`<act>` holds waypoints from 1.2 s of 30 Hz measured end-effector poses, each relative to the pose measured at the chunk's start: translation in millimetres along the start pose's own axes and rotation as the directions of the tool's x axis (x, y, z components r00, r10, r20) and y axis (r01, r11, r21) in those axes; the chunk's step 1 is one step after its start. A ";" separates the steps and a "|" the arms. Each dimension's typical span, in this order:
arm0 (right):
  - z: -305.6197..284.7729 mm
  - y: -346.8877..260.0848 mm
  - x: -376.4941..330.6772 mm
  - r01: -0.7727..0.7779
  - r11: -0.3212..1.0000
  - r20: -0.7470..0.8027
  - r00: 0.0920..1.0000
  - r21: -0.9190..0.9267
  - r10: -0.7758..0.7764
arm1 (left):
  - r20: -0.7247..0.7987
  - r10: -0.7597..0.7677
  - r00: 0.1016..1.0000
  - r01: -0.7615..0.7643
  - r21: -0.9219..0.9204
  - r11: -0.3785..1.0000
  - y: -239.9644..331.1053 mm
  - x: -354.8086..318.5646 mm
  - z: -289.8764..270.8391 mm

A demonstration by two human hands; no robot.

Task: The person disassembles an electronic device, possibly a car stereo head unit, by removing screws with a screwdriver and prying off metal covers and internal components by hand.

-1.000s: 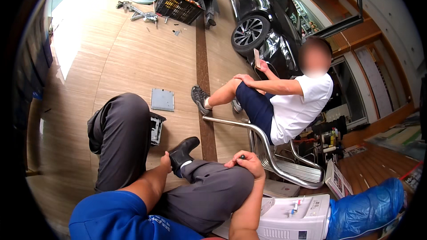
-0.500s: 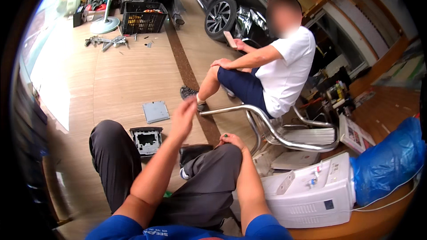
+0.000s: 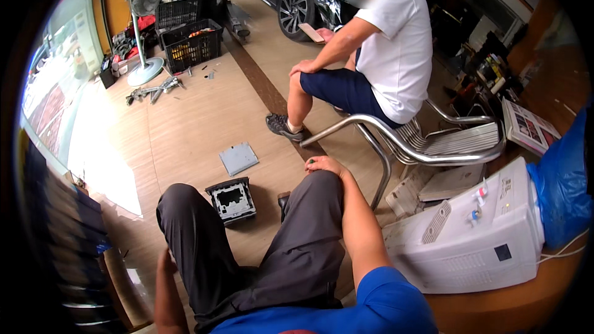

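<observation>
My right hand [image 3: 326, 164] rests on my right knee, its fingers closed on a small dark green object [image 3: 312, 161], too small to name. My left hand [image 3: 166, 263] is lowered beside my left thigh; its fingers are partly hidden and do not show clearly. On the floor in front of my feet sits a black and grey plastic housing [image 3: 232, 200] with a rectangular opening. Just beyond it a flat grey panel [image 3: 239, 159] lies on the tiles. Neither hand touches these two parts.
A person in a white shirt [image 3: 399, 49] sits on a metal chair [image 3: 433, 143], holding a phone [image 3: 311, 32]. To my right a white water dispenser [image 3: 470, 235] lies on its side. Farther off are a fan [image 3: 143, 31], a black crate [image 3: 192, 45], metal parts [image 3: 154, 89] and a car [image 3: 291, 0].
My left hand has dropped from raised in front of me to beside my left thigh. My right hand stays on the knee. The view has shifted, and the fan head shows now.
</observation>
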State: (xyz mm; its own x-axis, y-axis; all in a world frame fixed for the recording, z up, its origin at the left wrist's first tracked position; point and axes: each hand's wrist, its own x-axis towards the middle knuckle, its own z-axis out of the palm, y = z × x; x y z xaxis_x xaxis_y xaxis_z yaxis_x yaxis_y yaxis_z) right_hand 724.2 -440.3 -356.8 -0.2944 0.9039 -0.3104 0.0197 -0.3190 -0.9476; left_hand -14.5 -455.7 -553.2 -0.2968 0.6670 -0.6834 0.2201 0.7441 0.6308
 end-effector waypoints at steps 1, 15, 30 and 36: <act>-11.1 4.4 -3.5 -0.022 0.998 -0.017 1.000 0.061 0.023 | 0.022 -0.071 0.997 0.072 -0.069 0.995 -30.1 -0.8 -1.8; 3.3 10.1 -35.1 0.009 0.993 -0.064 0.998 0.119 -0.002 | 0.031 0.055 0.998 -0.030 -0.540 0.841 -44.6 17.4 -66.1; 19.5 -19.8 -88.7 -0.018 0.993 -0.162 0.986 0.115 0.036 | 0.076 0.810 0.582 -0.419 -0.825 0.379 228.6 28.5 -114.9; 55.4 -79.4 -54.7 -0.271 0.855 -0.237 0.955 -0.441 0.180 | 0.162 0.900 0.405 -0.648 -0.644 0.407 355.9 -122.7 -41.1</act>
State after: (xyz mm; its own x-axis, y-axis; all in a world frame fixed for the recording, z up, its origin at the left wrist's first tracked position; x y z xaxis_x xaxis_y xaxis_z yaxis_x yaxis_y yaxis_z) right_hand 685.8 -480.3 -260.3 -0.0506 0.8731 -0.4849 0.5183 -0.3921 -0.7600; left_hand 62.0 -274.2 -229.7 0.2285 0.9456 0.2315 -0.3163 -0.1527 0.9363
